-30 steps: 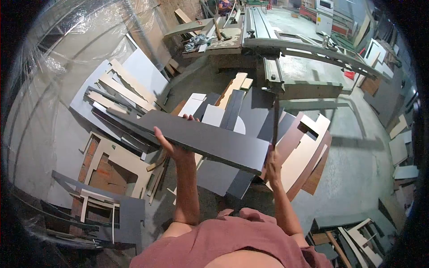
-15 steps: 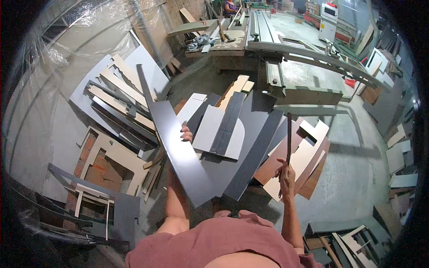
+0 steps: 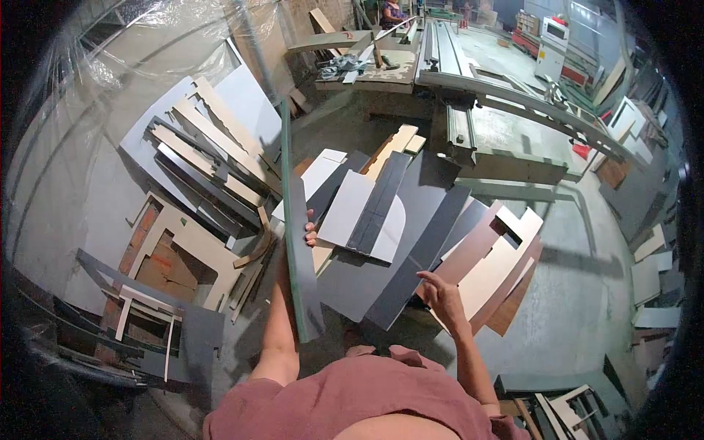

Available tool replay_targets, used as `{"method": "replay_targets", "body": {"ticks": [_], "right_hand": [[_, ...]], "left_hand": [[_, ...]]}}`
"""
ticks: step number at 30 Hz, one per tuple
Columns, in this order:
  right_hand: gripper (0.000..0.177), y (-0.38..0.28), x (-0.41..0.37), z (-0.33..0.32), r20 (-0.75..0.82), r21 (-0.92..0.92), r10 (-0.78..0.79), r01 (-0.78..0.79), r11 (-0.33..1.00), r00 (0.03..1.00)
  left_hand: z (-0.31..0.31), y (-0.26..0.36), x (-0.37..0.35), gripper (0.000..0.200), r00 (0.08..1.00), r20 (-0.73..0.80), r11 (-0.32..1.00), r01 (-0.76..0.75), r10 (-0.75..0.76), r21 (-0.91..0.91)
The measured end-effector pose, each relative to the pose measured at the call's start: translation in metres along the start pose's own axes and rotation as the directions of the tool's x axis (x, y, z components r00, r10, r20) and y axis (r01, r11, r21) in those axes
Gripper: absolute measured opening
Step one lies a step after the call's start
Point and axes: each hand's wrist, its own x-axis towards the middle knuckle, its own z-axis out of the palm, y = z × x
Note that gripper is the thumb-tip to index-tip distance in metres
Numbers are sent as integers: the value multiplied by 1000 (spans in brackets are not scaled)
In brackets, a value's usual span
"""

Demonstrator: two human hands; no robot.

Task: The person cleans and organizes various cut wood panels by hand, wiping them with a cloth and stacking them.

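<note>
My left hand grips a long grey board by its right edge. The board stands almost edge-on to me, its long greenish edge facing up. My right hand is closed at the near side of a long dark panel, with the index finger forward. A thin strip by its fingertips shows only as a faint streak against that panel. Between my hands lie a white panel with a rounded corner and a dark board on top of it. Cream cut-out panels lie beyond my right hand.
Offcuts lean at the left beside plastic sheeting. A cut-out frame panel is nearer. Ahead stand a cluttered workbench and a sliding table saw. A person is at the far back. More offcuts line the right.
The grey board has turned from showing its broad face to nearly edge-on. My right hand has moved left and lower, and its dark strip no longer stands upright in view.
</note>
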Motion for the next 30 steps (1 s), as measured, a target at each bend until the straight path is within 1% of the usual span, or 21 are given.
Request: {"method": "replay_targets", "body": {"ticks": [1, 2, 4, 6, 7, 8, 9, 10, 12, 14, 16, 18, 20, 21, 22, 23, 24, 25, 27, 29, 30], "right_hand": [[26, 15, 0, 7, 45, -74, 20, -17, 997, 999], [26, 7, -2, 5, 44, -77, 17, -13, 997, 999], [31, -17, -2, 1, 139, -115, -29, 45, 992, 990], [34, -18, -1, -1, 218, -137, -46, 77, 988, 975], [34, -28, 0, -5, 207, -107, -98, 122, 987, 973], [34, -35, 1, -6, 211, -71, -150, 168, 983, 966], [32, -37, 4, -7, 248, -79, -87, 110, 991, 965], [32, -12, 5, 2, 153, -100, -258, 275, 956, 954], [33, -33, 10, -5, 186, -124, -233, 258, 958, 955], [34, -36, 11, -4, 173, -157, -303, 330, 931, 937], [34, -38, 11, -4, 249, -244, -240, 301, 922, 938], [34, -40, 11, -2, 305, -239, -270, 348, 907, 913], [35, -46, 12, 0, 352, -233, -277, 370, 899, 894], [35, -41, 13, 4, 385, -293, -268, 392, 872, 883], [36, -42, 13, 4, 383, -332, -277, 412, 849, 881], [36, -41, 15, 4, 378, -345, -297, 431, 834, 877], [35, -39, 17, 4, 374, -360, -316, 450, 817, 872], [34, -39, 19, 3, 394, -395, -272, 429, 812, 878], [33, -33, 24, 2, 366, -399, -282, 423, 814, 887], [33, -26, 29, 2, 363, -408, -259, 402, 819, 895], [33, -21, 31, 3, 354, -409, -260, 399, 821, 898]], "left_hand": [[5, -4, 0, 48, 992, -109, 996, -63, 69, 59], [3, -4, 2, 48, 992, -104, 996, -66, 71, 58], [-3, 1, 10, 49, 977, -189, 986, -66, 95, 150], [-2, -1, 22, 50, 940, -188, 877, -177, 285, 447], [-16, 6, 29, 54, 933, -229, 869, -141, 276, 474], [9, -1, 40, 54, 795, -405, 783, -133, 451, 608], [39, -5, 50, 55, 755, -439, 723, -66, 487, 688], [46, 0, 48, 47, 743, -499, 767, -32, 447, 641], [3, 25, 64, 52, 828, -474, 893, -68, 300, 445], [4, 28, 71, 54, 788, -528, 861, -5, 316, 508], [16, 20, 79, 59, 747, -546, 823, -3, 379, 568], [18, 16, 79, 65, 683, -623, 792, 106, 381, 601], [35, 3, 78, 67, 671, -623, 769, 122, 403, 628], [48, -5, 79, 70, 658, -625, 742, 146, 421, 654], [33, -8, 78, 73, 584, -679, 719, 220, 444, 660], [46, -17, 76, 70, 570, -679, 697, 239, 463, 676], [35, -14, 78, 64, 518, -772, 762, 308, 369, 570], [23, -23, 75, 59, 583, -716, 757, 245, 384, 606], [50, -41, 66, 75, 556, -781, 714, 422, 284, 559], [5, -45, 57, 53, 502, -845, 783, 445, 184, 435], [28, -53, 46, 50, 562, -814, 809, 407, 146, 425]]}}
